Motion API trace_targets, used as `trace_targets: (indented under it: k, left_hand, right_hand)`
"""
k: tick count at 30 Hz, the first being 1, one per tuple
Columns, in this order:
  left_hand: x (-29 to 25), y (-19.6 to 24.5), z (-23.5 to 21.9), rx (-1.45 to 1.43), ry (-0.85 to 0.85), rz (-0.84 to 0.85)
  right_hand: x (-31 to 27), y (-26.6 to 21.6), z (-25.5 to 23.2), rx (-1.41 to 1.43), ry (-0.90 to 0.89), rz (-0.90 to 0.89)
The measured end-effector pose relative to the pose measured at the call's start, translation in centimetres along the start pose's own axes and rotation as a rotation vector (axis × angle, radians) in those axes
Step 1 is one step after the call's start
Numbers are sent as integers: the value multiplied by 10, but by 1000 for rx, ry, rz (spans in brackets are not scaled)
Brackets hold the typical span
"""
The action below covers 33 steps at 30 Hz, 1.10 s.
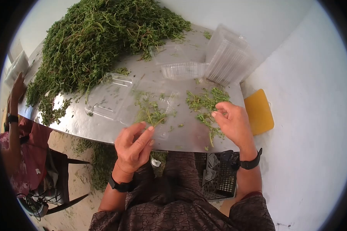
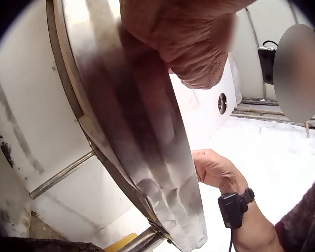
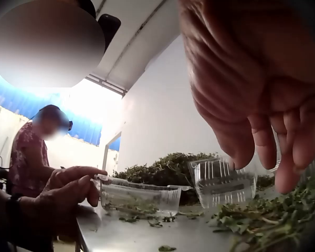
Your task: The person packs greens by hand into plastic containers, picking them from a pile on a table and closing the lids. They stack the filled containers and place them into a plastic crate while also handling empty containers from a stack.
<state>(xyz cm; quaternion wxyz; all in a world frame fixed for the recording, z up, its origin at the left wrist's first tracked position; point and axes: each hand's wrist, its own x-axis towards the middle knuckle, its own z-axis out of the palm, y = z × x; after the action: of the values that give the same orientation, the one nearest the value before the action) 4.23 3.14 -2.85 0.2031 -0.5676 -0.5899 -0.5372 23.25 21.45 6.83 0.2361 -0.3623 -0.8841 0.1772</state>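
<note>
A clear plastic box (image 1: 169, 102) lies open on the metal table with leafy green sprigs (image 1: 152, 114) in its tray. My left hand (image 1: 133, 148) is at the near rim of this tray, its thumb and index fingertips right by a sprig's stem end; I cannot tell whether they pinch it. Over a loose bunch of greens (image 1: 208, 99) hovers my right hand (image 1: 234, 121), thumb and fingers apart. In the right wrist view its fingers (image 3: 286, 173) hang down close above the greens. The left wrist view shows mostly the table's underside (image 2: 142, 131), the tray being hidden there.
A big heap of greens (image 1: 100, 42) covers the table's far left. Stacked clear boxes (image 1: 229, 56) stand at the back right, against the wall. A yellow board (image 1: 259, 111) sits beyond the right edge, a black crate (image 1: 221, 181) below. Another person (image 1: 17, 154) is at left.
</note>
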Motion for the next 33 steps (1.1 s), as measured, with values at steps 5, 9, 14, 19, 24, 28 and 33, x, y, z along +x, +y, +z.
trace_targets:
  k: [5,9,14,19,24,28,33]
  left_hand:
    - [-2,-1,3,71,47,27]
    - [-8,-4,2,23,75,-13]
    - [-8,-3,3,-4,80,-33]
    - [-9,-2,-1,-3,-35,-55]
    - [-8,-5,-2,9,-41,-25]
    - [-6,-2,-3,-3,-37,-39]
    - [-5,0,-2,-18,-5,-59]
  right_hand:
    - [-13,6,-2,-119,-168,81]
    - [-14,-1,6,-258,-151,3]
    - [-4,6,27,-267,-20,-176]
    - [17,16,40,-387,-11,-290]
    - [23,20,22,-237,84,-240]
    - [11,14,-3,-76,-3,-6]
    - [-6,26,-1,-158,-26,-94]
